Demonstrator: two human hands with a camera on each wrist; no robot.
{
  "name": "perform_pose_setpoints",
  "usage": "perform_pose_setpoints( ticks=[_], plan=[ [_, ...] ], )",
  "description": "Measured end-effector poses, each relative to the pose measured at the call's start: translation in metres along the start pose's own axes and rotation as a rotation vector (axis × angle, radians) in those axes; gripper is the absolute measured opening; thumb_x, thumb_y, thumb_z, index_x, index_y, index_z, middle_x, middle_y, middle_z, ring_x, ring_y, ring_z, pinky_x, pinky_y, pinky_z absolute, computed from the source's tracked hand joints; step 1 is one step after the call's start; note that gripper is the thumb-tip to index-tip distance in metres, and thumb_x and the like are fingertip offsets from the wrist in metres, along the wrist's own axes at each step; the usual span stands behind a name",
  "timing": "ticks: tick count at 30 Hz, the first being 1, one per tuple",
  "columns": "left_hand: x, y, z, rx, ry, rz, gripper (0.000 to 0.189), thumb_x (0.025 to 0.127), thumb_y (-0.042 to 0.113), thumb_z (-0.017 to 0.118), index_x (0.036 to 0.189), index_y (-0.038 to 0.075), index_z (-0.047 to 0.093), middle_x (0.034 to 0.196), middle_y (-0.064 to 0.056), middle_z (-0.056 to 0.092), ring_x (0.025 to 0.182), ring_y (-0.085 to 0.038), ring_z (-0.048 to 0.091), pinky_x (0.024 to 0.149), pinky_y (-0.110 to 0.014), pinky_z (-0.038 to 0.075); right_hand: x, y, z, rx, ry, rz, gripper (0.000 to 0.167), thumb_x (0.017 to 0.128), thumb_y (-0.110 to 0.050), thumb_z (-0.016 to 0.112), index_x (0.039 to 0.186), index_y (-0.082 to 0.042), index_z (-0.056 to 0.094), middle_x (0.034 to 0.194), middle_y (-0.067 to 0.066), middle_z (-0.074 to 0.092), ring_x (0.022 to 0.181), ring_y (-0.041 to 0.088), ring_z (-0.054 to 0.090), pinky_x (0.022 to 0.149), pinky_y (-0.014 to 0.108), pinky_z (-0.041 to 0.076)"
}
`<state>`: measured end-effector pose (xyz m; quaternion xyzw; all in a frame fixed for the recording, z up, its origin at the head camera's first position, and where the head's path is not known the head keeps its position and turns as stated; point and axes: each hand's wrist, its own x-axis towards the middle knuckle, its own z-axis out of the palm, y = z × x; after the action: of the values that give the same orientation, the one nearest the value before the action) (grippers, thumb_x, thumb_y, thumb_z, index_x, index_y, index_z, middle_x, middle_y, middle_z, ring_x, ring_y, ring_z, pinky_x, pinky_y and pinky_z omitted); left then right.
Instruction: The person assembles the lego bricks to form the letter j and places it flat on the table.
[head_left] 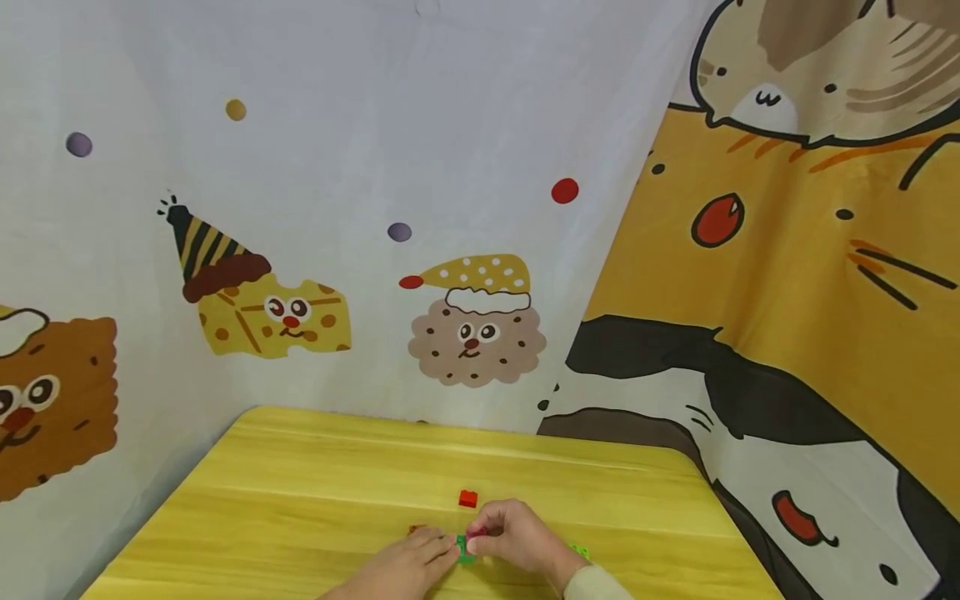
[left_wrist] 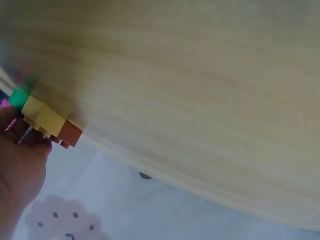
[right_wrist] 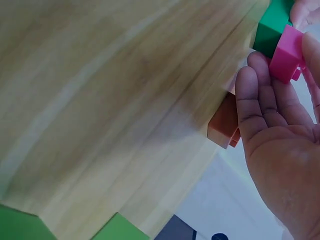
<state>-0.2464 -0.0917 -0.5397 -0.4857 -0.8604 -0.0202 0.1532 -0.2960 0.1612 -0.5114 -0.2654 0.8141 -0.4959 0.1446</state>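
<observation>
My right hand (head_left: 519, 537) pinches a pink toy brick (right_wrist: 286, 54) between thumb and fingers. That brick sits right against a green brick (right_wrist: 273, 27) on the table. From the other side, my left hand (head_left: 408, 565) reaches in with fairly straight fingers lying together at the green brick. In the left wrist view those fingers lie over the studded side of a row: the green brick, a yellow brick (left_wrist: 44, 116) and a brownish-red brick (left_wrist: 70, 133). The left hand hides the yellow part of this row in the head view.
A red brick (head_left: 468, 498) lies on the wooden table (head_left: 300, 475) beyond the hands. Light green bricks (head_left: 580, 551) lie to the right, partly behind the right forearm. A printed cloth (head_left: 465, 133) hangs behind the table's far edge and along its sides.
</observation>
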Motion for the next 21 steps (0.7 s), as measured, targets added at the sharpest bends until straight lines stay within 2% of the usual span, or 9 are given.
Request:
perform_pose_setpoints(
  ticks=[3,5,8,10,12,14,16,19,21],
  plan=[
    [0.0,-0.002,-0.003,-0.021,0.033,0.003,0.078,0.099,0.067,0.031,0.141,0.005,0.054,0.141,-0.008,0.054,0.127,-0.026,0.053,0.1,-0.04,0.047,0.0,0.001,0.001,0.023,-0.005,-0.005,0.01,0.089,-0.012,0.075,0.097,-0.008,0.074,0.095,0.007,0.073,0.081,0.014,0.068,0.064,0.023,0.054],
    [-0.002,-0.006,-0.009,-0.081,0.051,-0.031,0.074,0.098,0.065,0.04,0.141,0.006,0.054,0.14,-0.006,0.054,0.126,-0.025,0.052,0.099,-0.042,0.047,0.0,0.001,0.001,0.029,-0.001,-0.01,0.011,0.088,-0.012,0.076,0.098,-0.007,0.074,0.095,0.007,0.073,0.081,0.013,0.067,0.064,0.023,0.054],
    [-0.007,-0.017,-0.021,-0.193,0.111,-0.15,0.062,0.093,0.059,0.058,0.129,0.01,0.063,0.128,-0.001,0.058,0.116,-0.018,0.053,0.095,-0.043,0.049,0.001,0.002,-0.001,0.024,0.02,-0.018,0.012,0.088,-0.013,0.077,0.097,-0.007,0.075,0.094,0.005,0.073,0.08,0.013,0.066,0.064,0.023,0.054],
    [-0.013,-0.026,-0.029,-0.265,0.121,-0.245,0.049,0.089,0.054,0.067,0.118,0.015,0.067,0.119,0.005,0.059,0.109,-0.013,0.053,0.091,-0.041,0.049,0.001,0.003,-0.004,0.011,0.045,-0.028,0.012,0.088,-0.013,0.077,0.097,-0.007,0.075,0.093,0.004,0.072,0.079,0.013,0.065,0.065,0.023,0.054],
    [-0.018,-0.032,-0.032,-0.29,0.121,-0.293,0.039,0.086,0.051,0.071,0.11,0.02,0.069,0.109,0.01,0.059,0.101,-0.008,0.052,0.087,-0.039,0.049,0.001,0.004,-0.007,-0.004,0.07,-0.03,0.011,0.088,-0.013,0.077,0.096,-0.007,0.075,0.092,0.004,0.072,0.077,0.013,0.063,0.064,0.023,0.053],
    [-0.023,-0.034,-0.032,-0.3,0.089,-0.292,0.038,0.086,0.05,0.071,0.109,0.02,0.069,0.105,0.012,0.059,0.097,-0.005,0.051,0.083,-0.035,0.05,0.001,0.005,-0.01,-0.023,0.085,-0.021,0.01,0.087,-0.013,0.077,0.095,-0.008,0.074,0.09,0.003,0.072,0.076,0.013,0.061,0.062,0.022,0.051],
    [-0.026,-0.031,-0.029,-0.3,0.058,-0.256,0.04,0.088,0.051,0.07,0.112,0.019,0.07,0.104,0.013,0.059,0.095,-0.003,0.051,0.081,-0.032,0.05,0.001,0.006,-0.011,-0.037,0.088,-0.002,0.009,0.087,-0.013,0.078,0.094,-0.009,0.074,0.09,0.002,0.071,0.075,0.013,0.06,0.062,0.022,0.05],
    [-0.026,-0.025,-0.022,-0.29,0.042,-0.2,0.04,0.091,0.049,0.068,0.117,0.018,0.07,0.104,0.012,0.06,0.093,-0.003,0.053,0.077,-0.028,0.051,0.002,0.007,-0.011,-0.053,0.07,0.028,0.011,0.087,-0.015,0.078,0.095,-0.01,0.074,0.09,0.001,0.071,0.077,0.013,0.059,0.063,0.023,0.049],
    [-0.024,-0.022,-0.019,-0.289,0.034,-0.201,0.039,0.092,0.047,0.067,0.119,0.019,0.07,0.106,0.011,0.061,0.094,-0.004,0.054,0.077,-0.029,0.051,0.003,0.006,-0.011,-0.055,0.059,0.045,0.013,0.088,-0.016,0.077,0.098,-0.01,0.075,0.091,0.0,0.071,0.078,0.014,0.059,0.065,0.023,0.05]
  ],
)
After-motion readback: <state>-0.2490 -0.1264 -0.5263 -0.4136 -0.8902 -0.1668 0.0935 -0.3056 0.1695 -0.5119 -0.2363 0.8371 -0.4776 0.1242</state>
